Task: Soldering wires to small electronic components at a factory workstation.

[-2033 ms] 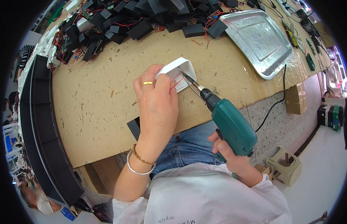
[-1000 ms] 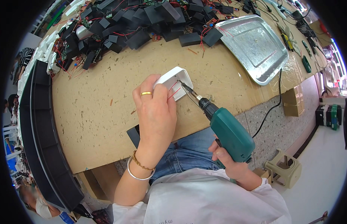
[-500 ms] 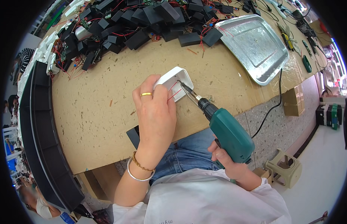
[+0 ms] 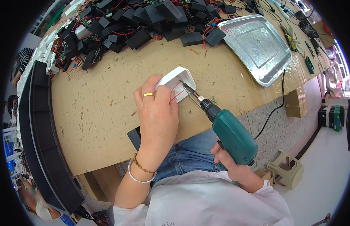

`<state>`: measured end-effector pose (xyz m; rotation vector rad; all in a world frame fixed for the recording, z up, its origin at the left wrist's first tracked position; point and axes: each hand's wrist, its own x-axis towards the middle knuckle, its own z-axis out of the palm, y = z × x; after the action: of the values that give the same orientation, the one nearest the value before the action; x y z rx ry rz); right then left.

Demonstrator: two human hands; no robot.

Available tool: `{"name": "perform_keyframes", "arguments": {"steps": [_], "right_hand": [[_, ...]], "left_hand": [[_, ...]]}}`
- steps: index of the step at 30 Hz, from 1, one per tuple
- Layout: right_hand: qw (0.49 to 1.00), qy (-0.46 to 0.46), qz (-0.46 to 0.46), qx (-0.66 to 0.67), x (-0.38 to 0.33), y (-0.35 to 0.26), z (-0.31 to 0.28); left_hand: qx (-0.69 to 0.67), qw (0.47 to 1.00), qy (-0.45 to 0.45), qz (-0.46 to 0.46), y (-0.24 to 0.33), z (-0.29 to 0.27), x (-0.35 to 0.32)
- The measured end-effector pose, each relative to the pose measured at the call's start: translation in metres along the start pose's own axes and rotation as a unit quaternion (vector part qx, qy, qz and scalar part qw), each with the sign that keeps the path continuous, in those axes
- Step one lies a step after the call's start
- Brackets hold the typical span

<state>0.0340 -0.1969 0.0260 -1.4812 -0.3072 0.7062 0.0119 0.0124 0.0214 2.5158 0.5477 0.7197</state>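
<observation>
My left hand [image 4: 157, 107], a gold ring on one finger, grips a small white plastic housing [image 4: 172, 77] by its left side. The open face of this housing is turned toward me, and two red wires [image 4: 177, 96] show in it. From the right, my right hand [image 4: 229, 160] is wrapped round the handle of a green soldering gun [image 4: 235, 135]. Its thin metal tip reaches into the housing near the upper wire; whether it touches anything there I cannot make out. Partly hidden behind my left wrist, a black piece [image 4: 134, 138] lies at the table's near edge.
Black boxes [image 4: 139, 38] with circuit boards and red wires are heaped along the back of the table [image 4: 92, 128]. A metal tray [image 4: 257, 49] sits at the back right, beyond it yellow-handled pliers [image 4: 290, 42]. A long black plastic piece [image 4: 43, 124] lines the left edge. A black cord [image 4: 271, 116] hangs at the right.
Almost nothing differs. The view has shifted very slightly; both hands, the housing and the soldering gun keep the same pose.
</observation>
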Motion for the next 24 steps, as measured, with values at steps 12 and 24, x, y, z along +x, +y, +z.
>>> {"name": "perform_keyframes", "arguments": {"steps": [12,24], "right_hand": [[0.997,-0.049,-0.02,-0.057,-0.0027,0.002,-0.0061],[0.999,-0.001,-0.01,-0.052,0.0003,0.0027,-0.0018]], "left_hand": [[-0.004,1.0,0.002,0.0,-0.0003,0.0,-0.0003],[-0.006,1.0,0.003,-0.003,0.0012,-0.0004,-0.0002]]}}
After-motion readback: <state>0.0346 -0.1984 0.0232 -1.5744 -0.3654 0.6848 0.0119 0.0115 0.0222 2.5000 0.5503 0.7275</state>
